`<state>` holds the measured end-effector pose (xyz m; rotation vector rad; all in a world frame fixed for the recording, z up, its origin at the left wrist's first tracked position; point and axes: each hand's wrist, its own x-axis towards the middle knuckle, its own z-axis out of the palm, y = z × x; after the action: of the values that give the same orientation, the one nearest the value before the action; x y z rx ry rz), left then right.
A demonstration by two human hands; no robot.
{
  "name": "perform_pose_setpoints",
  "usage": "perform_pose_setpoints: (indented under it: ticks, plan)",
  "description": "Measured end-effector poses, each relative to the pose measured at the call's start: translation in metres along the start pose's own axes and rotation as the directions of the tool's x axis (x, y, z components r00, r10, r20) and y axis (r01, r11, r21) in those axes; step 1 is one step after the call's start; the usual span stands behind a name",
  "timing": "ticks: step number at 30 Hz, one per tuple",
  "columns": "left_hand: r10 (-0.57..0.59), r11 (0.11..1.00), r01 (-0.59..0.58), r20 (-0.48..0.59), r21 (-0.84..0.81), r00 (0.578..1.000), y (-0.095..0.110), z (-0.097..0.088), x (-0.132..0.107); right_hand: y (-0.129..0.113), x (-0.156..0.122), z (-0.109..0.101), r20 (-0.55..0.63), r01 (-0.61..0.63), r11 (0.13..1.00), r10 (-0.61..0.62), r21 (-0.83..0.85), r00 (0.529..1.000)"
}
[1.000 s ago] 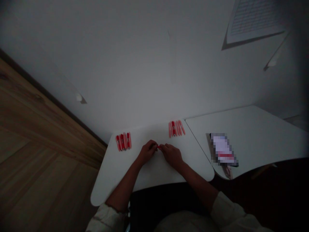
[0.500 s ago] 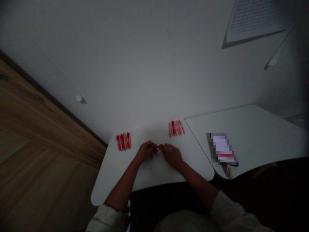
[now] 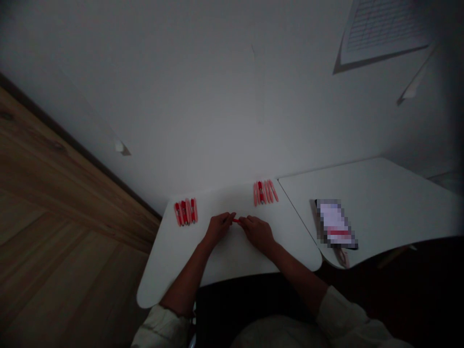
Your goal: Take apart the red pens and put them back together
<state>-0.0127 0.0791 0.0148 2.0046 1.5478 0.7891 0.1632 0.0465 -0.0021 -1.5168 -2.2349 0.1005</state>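
Note:
My left hand (image 3: 218, 227) and my right hand (image 3: 258, 231) meet over the middle of a small white table (image 3: 170, 261). Both are closed in a pinch on a small red pen-like piece (image 3: 236, 220) that shows between the fingertips. A row of several red pens (image 3: 185, 212) lies at the table's far left. Another row of several pink and red pens (image 3: 265, 192) lies at the far right, just beyond my right hand. The dim light hides finer detail of the piece.
A second white table (image 3: 380, 193) adjoins on the right and carries a blurred flat card or booklet (image 3: 335, 224). A white wall rises behind both tables. Wooden flooring (image 3: 54, 203) lies to the left. A framed sheet (image 3: 384, 29) hangs at upper right.
My hands have drawn slightly apart, so more of the red piece shows between the fingertips. Both rows of pens have stayed where they were.

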Motion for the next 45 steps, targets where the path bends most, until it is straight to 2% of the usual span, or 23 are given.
perform_pose_setpoints:
  ticks: [5, 10, 16, 20, 33, 42, 45]
  plan:
    - [0.041, 0.999, -0.041, 0.004, -0.034, 0.999, 0.000, 0.003, 0.003, 0.000, 0.000, 0.000, 0.019, -0.002, 1.000, 0.002, -0.007, 1.000]
    - [-0.006, 0.996, 0.004, -0.017, -0.090, 1.000, -0.002, 0.005, 0.001, 0.001, 0.001, 0.001, 0.045, -0.025, 1.000, 0.026, -0.008, 0.999]
    - [-0.044, 0.930, 0.069, 0.076, -0.361, 0.996, -0.015, 0.005, -0.004, 0.000, 0.001, 0.002, 0.038, -0.045, 0.999, 0.045, 0.001, 0.998]
    - [-0.086, 0.868, 0.131, 0.116, -0.479, 0.990, -0.019, 0.003, -0.007, 0.000, 0.001, 0.003, 0.015, -0.039, 0.999, 0.039, 0.002, 0.999]
    - [-0.112, 0.849, 0.159, 0.122, -0.504, 0.986, -0.024, 0.005, -0.006, 0.000, 0.000, 0.002, 0.001, -0.038, 0.999, 0.038, 0.020, 0.999]
    - [-0.110, 0.820, 0.142, 0.090, -0.555, 0.990, -0.025, 0.005, -0.006, -0.001, 0.000, 0.002, -0.003, -0.051, 0.999, 0.051, 0.012, 0.999]
    - [-0.144, 0.803, 0.155, 0.065, -0.576, 0.987, -0.027, 0.005, -0.005, -0.001, 0.000, 0.004, -0.013, -0.051, 0.999, 0.051, 0.014, 0.999]
